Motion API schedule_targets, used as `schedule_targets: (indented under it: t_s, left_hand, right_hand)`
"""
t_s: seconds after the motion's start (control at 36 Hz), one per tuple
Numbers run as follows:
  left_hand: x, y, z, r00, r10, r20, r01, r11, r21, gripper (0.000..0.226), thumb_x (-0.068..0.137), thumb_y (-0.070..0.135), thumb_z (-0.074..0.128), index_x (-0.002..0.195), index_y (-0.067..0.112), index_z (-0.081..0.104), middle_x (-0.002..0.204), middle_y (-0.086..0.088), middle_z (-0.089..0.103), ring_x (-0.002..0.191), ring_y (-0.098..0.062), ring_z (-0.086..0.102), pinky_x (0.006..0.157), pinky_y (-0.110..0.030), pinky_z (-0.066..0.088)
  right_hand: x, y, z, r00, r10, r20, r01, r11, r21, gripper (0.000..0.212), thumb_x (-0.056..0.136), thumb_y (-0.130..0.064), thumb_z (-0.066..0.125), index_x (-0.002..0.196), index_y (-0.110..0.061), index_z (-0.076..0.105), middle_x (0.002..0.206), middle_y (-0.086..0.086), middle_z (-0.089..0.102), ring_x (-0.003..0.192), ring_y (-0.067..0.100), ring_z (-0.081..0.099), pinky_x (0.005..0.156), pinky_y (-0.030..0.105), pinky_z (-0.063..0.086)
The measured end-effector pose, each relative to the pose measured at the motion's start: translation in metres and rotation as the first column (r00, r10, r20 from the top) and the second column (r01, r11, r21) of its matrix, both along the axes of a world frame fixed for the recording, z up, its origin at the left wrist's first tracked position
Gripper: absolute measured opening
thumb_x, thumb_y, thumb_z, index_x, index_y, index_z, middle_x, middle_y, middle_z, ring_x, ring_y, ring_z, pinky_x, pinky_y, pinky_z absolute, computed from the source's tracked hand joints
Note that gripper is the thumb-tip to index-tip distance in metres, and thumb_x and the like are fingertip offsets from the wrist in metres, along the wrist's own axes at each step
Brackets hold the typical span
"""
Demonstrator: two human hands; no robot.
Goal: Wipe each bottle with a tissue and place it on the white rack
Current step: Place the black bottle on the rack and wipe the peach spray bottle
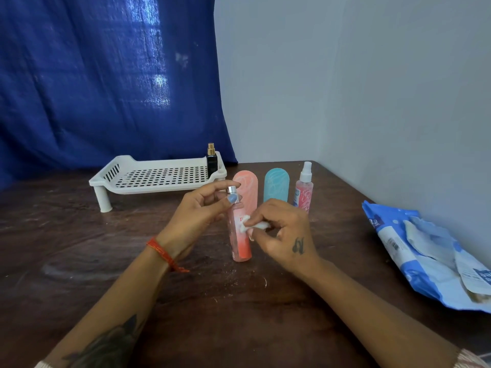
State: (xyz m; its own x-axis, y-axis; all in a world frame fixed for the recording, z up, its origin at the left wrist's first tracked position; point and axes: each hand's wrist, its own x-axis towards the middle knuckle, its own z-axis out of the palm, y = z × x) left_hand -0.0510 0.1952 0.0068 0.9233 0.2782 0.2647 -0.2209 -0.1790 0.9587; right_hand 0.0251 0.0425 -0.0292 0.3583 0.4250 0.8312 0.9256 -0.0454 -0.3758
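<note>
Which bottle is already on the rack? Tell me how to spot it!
Find the white plastic rack at the table's back left, before the blue curtain. At its right end stands a small dark glass bottle. Its gold sprayer sets it apart; the others are pink or teal.

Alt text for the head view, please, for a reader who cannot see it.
A left hand holds a slim pink bottle by its silver cap while the right hand wipes it with a tissue. Behind, a white rack holds one dark bottle.
</note>
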Motion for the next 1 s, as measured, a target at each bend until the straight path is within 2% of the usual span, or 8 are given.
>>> schedule_targets:
  t_s: [0.08, 0.25, 0.31, 0.39, 0.5, 0.69, 0.81, 1.0]
  left_hand:
    - [0.001, 0.0, 0.0, 1.0, 0.014, -0.006, -0.014, 1.0, 0.002, 0.025, 0.087, 0.011, 0.06, 0.107, 0.026, 0.064, 0.105, -0.009, 0.07, 0.101, -0.017, 0.066, 0.094, -0.042, 0.05]
    - [0.001, -0.001, 0.0, 1.0, 0.029, -0.004, -0.029, 1.0, 0.006, 0.025, 0.086, 0.012, 0.062, 0.109, 0.024, 0.064, 0.107, -0.012, 0.069, 0.106, -0.025, 0.064, 0.095, -0.045, 0.049]
    - [0.001, 0.0, -0.001, 1.0, 0.027, 0.004, -0.027, 1.0, -0.001, 0.026, 0.086, 0.012, 0.062, 0.108, 0.024, 0.064, 0.106, -0.013, 0.07, 0.102, -0.021, 0.066, 0.091, -0.04, 0.051]
    - [0.001, 0.001, -0.001, 1.0, 0.006, 0.029, -0.006, 1.0, -0.015, 0.025, 0.084, 0.01, 0.063, 0.104, 0.024, 0.065, 0.097, -0.008, 0.072, 0.087, -0.009, 0.068, 0.077, -0.023, 0.055]
    - [0.001, 0.001, -0.002, 0.999, -0.002, 0.038, 0.002, 1.0, -0.016, 0.026, 0.087, 0.007, 0.06, 0.107, 0.023, 0.064, 0.099, -0.01, 0.072, 0.088, -0.009, 0.068, 0.076, -0.019, 0.055]
    - [0.001, 0.001, -0.001, 0.999, 0.019, 0.035, -0.019, 1.0, -0.006, 0.024, 0.086, 0.009, 0.061, 0.103, 0.026, 0.065, 0.101, -0.012, 0.071, 0.086, -0.007, 0.067, 0.073, -0.017, 0.055]
    - [0.002, 0.001, -0.001, 0.999, 0.043, 0.018, -0.043, 0.999, -0.005, 0.024, 0.086, 0.011, 0.061, 0.103, 0.027, 0.065, 0.103, -0.012, 0.07, 0.099, -0.018, 0.066, 0.087, -0.034, 0.052]
    - [0.002, 0.002, -0.001, 0.999, 0.044, 0.007, -0.044, 0.999, -0.009, 0.025, 0.087, 0.009, 0.061, 0.105, 0.025, 0.066, 0.104, -0.01, 0.071, 0.102, -0.017, 0.065, 0.09, -0.034, 0.052]
  right_hand:
    - [-0.001, -0.003, -0.001, 0.999, 0.052, 0.004, -0.052, 0.996, -0.068, 0.005, 0.067, -0.01, 0.067, 0.067, -0.01, 0.072, 0.07, -0.002, 0.066, 0.066, 0.005, 0.059, 0.057, 0.022, 0.051]
    - [-0.003, -0.006, -0.002, 1.0, 0.027, 0.004, -0.025, 0.972, -0.235, 0.008, 0.063, -0.014, 0.066, 0.056, -0.01, 0.067, 0.062, -0.002, 0.064, 0.057, 0.007, 0.056, 0.052, 0.026, 0.049]
    - [-0.005, -0.005, 0.0, 1.0, 0.028, 0.005, -0.027, 0.985, -0.173, 0.01, 0.068, -0.019, 0.065, 0.063, -0.012, 0.07, 0.066, -0.004, 0.065, 0.061, 0.003, 0.056, 0.056, 0.018, 0.047]
    - [-0.005, -0.002, 0.003, 0.998, -0.037, 0.051, 0.037, 0.999, 0.007, 0.012, 0.078, -0.013, 0.065, 0.087, -0.009, 0.073, 0.086, 0.0, 0.069, 0.08, 0.004, 0.061, 0.067, 0.017, 0.051]
    - [-0.004, 0.003, 0.002, 0.989, -0.077, 0.13, 0.076, 0.997, 0.011, 0.023, 0.081, -0.007, 0.068, 0.104, -0.009, 0.071, 0.102, 0.005, 0.068, 0.097, 0.01, 0.061, 0.084, 0.022, 0.052]
    - [-0.006, -0.004, 0.002, 0.99, 0.039, 0.135, -0.019, 0.989, -0.144, 0.016, 0.069, -0.002, 0.073, 0.08, -0.013, 0.077, 0.079, 0.0, 0.065, 0.072, 0.006, 0.058, 0.059, 0.022, 0.051]
    - [-0.009, -0.008, 0.002, 0.995, 0.073, 0.071, -0.053, 0.965, -0.257, 0.007, 0.063, -0.008, 0.068, 0.063, -0.012, 0.074, 0.067, -0.004, 0.063, 0.061, 0.004, 0.056, 0.053, 0.022, 0.048]
    - [-0.001, -0.01, 0.001, 0.989, -0.121, 0.082, 0.144, 0.908, -0.394, 0.008, 0.064, -0.009, 0.065, 0.057, -0.01, 0.068, 0.061, -0.002, 0.063, 0.056, 0.008, 0.056, 0.057, 0.03, 0.054]
